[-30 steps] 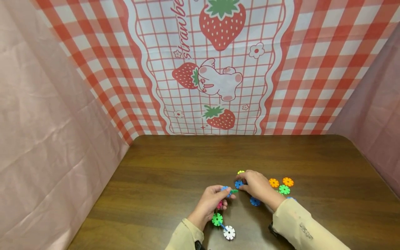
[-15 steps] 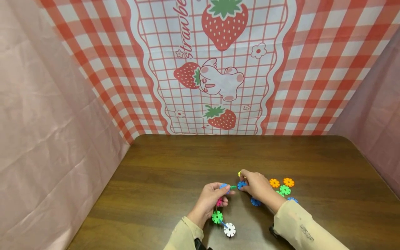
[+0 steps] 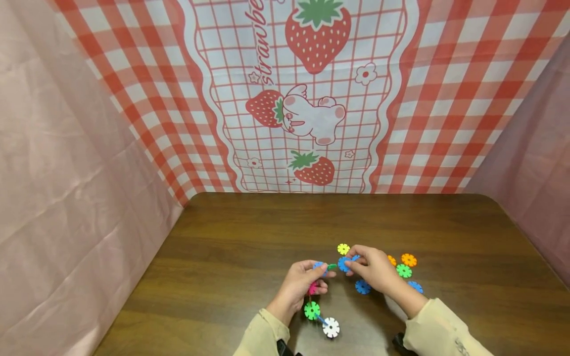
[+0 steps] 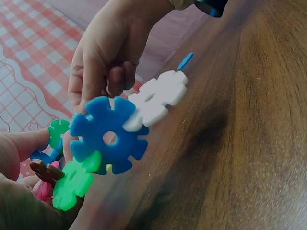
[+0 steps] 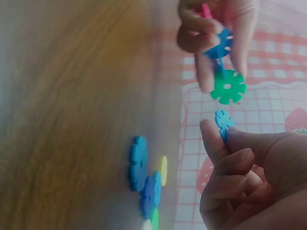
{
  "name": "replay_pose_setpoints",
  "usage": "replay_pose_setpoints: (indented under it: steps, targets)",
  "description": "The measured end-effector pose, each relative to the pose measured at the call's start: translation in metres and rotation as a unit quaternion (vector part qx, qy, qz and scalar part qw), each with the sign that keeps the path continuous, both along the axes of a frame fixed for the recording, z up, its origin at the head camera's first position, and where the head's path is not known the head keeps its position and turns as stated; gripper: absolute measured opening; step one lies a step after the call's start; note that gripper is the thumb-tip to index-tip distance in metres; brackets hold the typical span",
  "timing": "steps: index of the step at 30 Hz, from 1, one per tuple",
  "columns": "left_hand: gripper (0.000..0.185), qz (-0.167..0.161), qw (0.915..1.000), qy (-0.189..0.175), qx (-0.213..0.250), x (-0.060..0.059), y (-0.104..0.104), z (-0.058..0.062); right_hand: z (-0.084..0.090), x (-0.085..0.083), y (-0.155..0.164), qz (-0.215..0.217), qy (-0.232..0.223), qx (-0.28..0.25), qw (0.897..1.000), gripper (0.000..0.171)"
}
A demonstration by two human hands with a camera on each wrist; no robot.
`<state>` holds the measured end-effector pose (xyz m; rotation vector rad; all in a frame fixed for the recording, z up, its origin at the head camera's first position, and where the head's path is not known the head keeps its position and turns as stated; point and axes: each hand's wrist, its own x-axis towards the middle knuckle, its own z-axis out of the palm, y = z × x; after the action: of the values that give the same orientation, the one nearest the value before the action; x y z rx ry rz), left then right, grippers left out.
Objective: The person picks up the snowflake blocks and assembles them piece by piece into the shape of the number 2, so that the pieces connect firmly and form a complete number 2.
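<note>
Pinching one notched piece each, the two hands come near to each other over the brown surface (image 3: 213, 277). The left hand (image 3: 299, 283) holds the joined blue disc (image 5: 223, 44) between thumb and fingers, and from it the green end disc (image 5: 228, 87) sticks out toward the other hand. The rest of the chain (image 3: 312, 310) trails below the left hand, down to the white end disc (image 3: 331, 328). The right hand (image 3: 376, 269) pinches a light-blue disc (image 5: 223, 123) by thumb and forefinger, the other fingers folded; this disc is near the green end disc, but not touching. In the head view two blue shapes show beside these fingertips, and I cannot tell which one is held. Around them lie a yellow disc (image 3: 343, 248), an orange disc (image 3: 408, 260) and a loose green disc (image 3: 404, 271).

In my judgement, the main danger is poor alignment: if the slots do not meet, the rims may only slide past each other. A hard push may also twist the green end disc in its slot, because the fingers grip behind it. Finally, the trailing chain may swing, and its weight could loosen a joint.
</note>
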<state>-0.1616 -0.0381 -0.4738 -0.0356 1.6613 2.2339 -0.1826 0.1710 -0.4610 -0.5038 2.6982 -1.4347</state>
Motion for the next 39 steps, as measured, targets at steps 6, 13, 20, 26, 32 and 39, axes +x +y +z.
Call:
replay_pose_setpoints:
  steps: [6, 13, 20, 26, 32, 39]
  targets:
    - [0.014, -0.006, 1.0000, 0.004, 0.002, 0.001, 0.001, 0.003, 0.005, 0.006, 0.004, 0.029, -0.036, -0.069, 0.997, 0.015]
    - [0.015, -0.020, 0.9998, 0.010, -0.003, 0.000, 0.002, -0.003, 0.004, 0.009, 0.005, 0.039, -0.053, -0.066, 0.996, 0.016]
    - [0.021, -0.061, 0.9972, 0.044, -0.007, 0.001, 0.001, -0.007, 0.004, 0.010, 0.004, 0.038, -0.044, -0.047, 0.997, 0.013]
    - [0.024, -0.078, 0.9933, 0.053, -0.066, 0.001, 0.003, -0.003, 0.007, 0.011, 0.001, 0.039, -0.026, -0.017, 0.999, 0.009]
    - [0.022, -0.075, 0.9918, 0.051, -0.090, 0.002, 0.005, -0.001, 0.007, 0.012, -0.004, 0.038, -0.034, -0.012, 0.999, 0.009]
    - [0.022, -0.067, 0.9943, 0.040, -0.073, 0.003, 0.004, 0.000, 0.006, 0.012, -0.006, 0.025, -0.025, -0.017, 0.999, 0.009]
